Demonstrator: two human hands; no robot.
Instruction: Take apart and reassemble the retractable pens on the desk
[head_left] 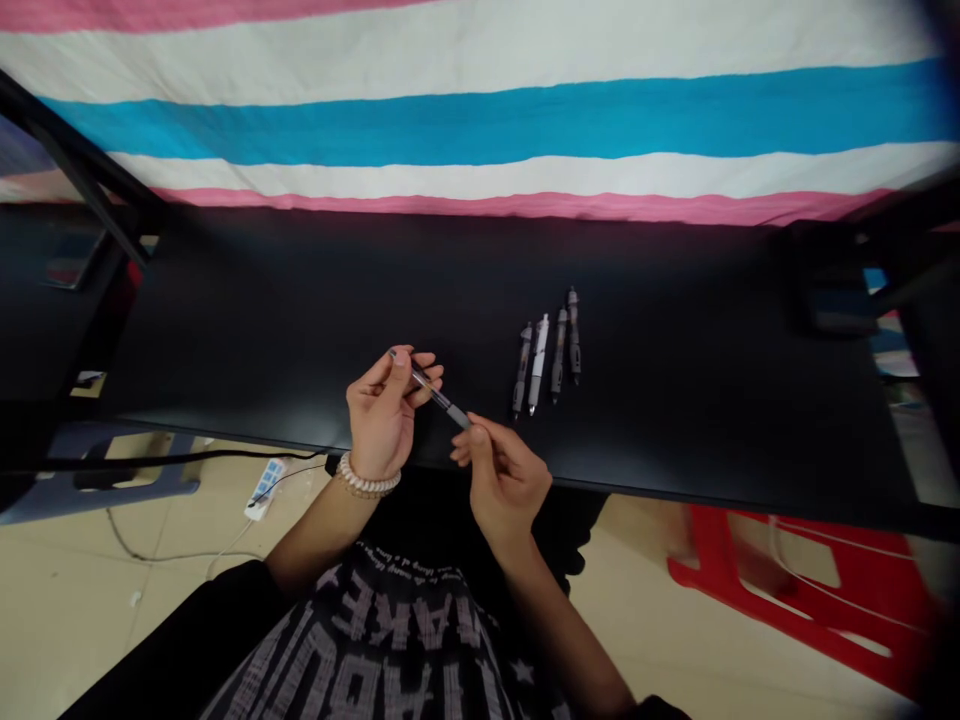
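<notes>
A pen [441, 398] with a clear barrel and a grey grip is held slantwise above the front of the black table [300, 300]. My left hand [384, 405] pinches its upper end between thumb and fingers. The lower, grey-grip end sits between the thumb and fingers of my right hand [506, 475]. To the right, several pens lie side by side on the table: a dark pen [523, 370], a white pen [538, 365], another dark pen [559, 355] and a dark pen a little farther back [574, 335].
A striped curtain [480, 125] hangs along the table's back edge. Black frame posts [82, 170] stand at the sides. Below, a red plastic stool [810, 600] is on the right, and a power strip [266, 488] with cables lies on the floor at left.
</notes>
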